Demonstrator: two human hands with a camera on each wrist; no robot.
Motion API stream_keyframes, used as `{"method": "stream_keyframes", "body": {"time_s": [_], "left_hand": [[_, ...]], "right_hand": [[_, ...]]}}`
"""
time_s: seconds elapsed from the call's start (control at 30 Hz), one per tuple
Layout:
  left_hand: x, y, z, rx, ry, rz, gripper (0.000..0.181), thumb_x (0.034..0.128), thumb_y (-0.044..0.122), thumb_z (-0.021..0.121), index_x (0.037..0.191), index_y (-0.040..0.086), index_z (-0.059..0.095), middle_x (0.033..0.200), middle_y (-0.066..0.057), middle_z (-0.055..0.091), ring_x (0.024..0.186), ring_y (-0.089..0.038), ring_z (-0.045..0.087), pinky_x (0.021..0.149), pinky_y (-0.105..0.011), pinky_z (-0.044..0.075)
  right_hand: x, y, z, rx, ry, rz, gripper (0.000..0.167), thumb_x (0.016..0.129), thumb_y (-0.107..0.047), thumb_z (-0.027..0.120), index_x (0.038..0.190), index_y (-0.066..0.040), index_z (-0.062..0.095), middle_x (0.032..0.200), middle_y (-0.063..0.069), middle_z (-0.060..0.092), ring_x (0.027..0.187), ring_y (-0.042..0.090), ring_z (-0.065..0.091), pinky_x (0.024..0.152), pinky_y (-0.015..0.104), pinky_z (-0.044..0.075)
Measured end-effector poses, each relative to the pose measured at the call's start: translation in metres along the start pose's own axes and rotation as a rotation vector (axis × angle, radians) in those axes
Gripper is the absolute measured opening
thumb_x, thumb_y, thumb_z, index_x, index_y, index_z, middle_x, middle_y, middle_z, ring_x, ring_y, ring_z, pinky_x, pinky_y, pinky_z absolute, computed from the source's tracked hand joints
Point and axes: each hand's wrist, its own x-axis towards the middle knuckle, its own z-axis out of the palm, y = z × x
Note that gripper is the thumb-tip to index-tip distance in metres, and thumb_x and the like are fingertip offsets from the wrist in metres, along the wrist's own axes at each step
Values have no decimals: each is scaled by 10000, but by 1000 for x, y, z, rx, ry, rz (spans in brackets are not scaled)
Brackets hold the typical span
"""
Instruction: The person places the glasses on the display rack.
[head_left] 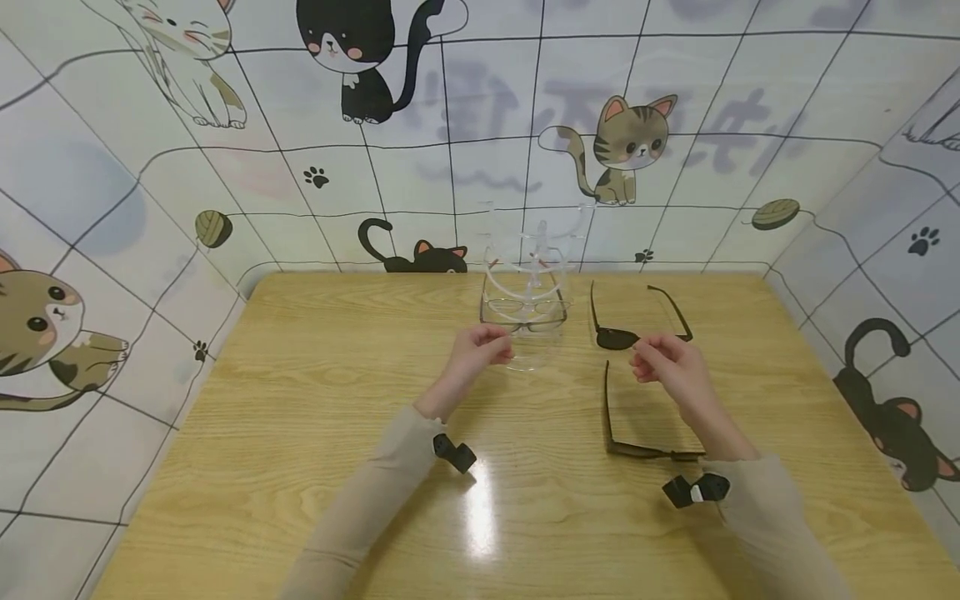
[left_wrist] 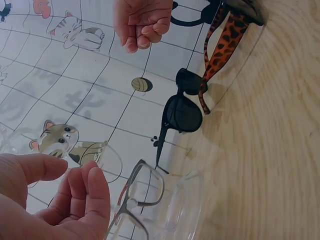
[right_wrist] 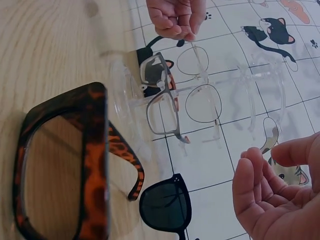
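Your left hand (head_left: 476,354) hangs just in front of the clear eyeglass stand (head_left: 542,242), thumb and fingertips bent toward each other around a small gap; whether a fingertip touches the wire-rimmed glasses (right_wrist: 204,90), you cannot tell. Those glasses sit on the stand one level above the gray-framed glasses (right_wrist: 164,92), both with their lenses facing you. The stand is near the back edge of the surface (head_left: 337,375), a little right of that edge's middle.

Your right hand (head_left: 671,367) is raised above the two pairs at the right, fingers loosely bent, thumb close to the index finger and nothing held. Right of the stand, the black sunglasses (head_left: 617,338) lie with temples unfolded toward the back edge. Nearer the front edge, the tortoiseshell sunglasses (head_left: 648,452) lie the same way, partly hidden by your right forearm.
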Motion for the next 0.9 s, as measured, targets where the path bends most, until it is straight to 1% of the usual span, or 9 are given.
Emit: {"method": "stream_keyframes", "body": {"time_s": [0.1,0.2,0.33,0.53,0.6,0.63,0.7,0.8,0.9], "left_hand": [[-1,-5,9,18,-31,2,225,894,-32,566,1068,-175,563,922,-248,634,637,-61,603,667,-240,557],[-2,-10,18,30,-60,-10,213,885,-33,576,1049,-169,578,918,-265,632,624,-52,601,642,-216,548],[-4,-16,28,39,-96,-19,206,888,-16,585,1038,-156,592,954,-291,628,620,-47,600,649,-225,550],[-8,-22,42,56,-148,-20,202,892,-11,588,1041,-147,602,1010,-335,607,631,-57,610,677,-279,566],[-9,-25,47,64,-165,-23,194,889,-11,591,1030,-144,605,996,-333,610,633,-62,608,681,-293,569],[-9,-26,50,69,-179,-29,193,888,-10,594,1028,-143,607,992,-337,609,635,-65,608,692,-306,570],[-10,-29,56,78,-204,-48,195,889,1,599,1028,-135,613,989,-335,612,638,-67,607,710,-326,570],[-12,-34,65,92,-247,-78,193,889,11,604,1030,-120,621,988,-333,616,658,-90,619,740,-360,567],[-13,-40,73,100,-267,-84,190,887,9,608,1032,-112,628,978,-307,631,699,-141,646,747,-375,565]], "right_hand": [[-6,4,-4,-8,7,13,273,976,-205,518,1011,64,548,752,-55,628,655,78,606,618,233,554],[-12,9,-8,-24,20,23,234,976,-197,516,990,33,555,747,-61,626,651,77,607,613,229,553],[-20,13,-12,-24,42,26,197,974,-175,519,972,17,562,745,-71,624,655,83,611,606,223,551],[-30,20,-22,11,61,38,175,967,-201,537,964,-32,584,757,-63,627,657,63,604,611,215,548],[-33,23,-26,11,69,46,197,964,-221,541,967,-29,584,761,-55,626,657,65,603,614,217,547],[-34,25,-28,26,80,49,194,962,-207,545,960,-19,593,755,-39,630,649,73,604,605,218,546],[-38,29,-33,8,89,51,210,964,-221,541,968,-17,595,756,-48,630,648,71,603,603,221,546],[-45,31,-39,-11,102,47,191,966,-206,538,962,-27,604,763,-67,635,656,70,607,601,219,544],[-51,35,-45,-62,109,36,167,970,-198,529,975,-49,603,787,-100,635,681,56,608,606,211,538]]}}
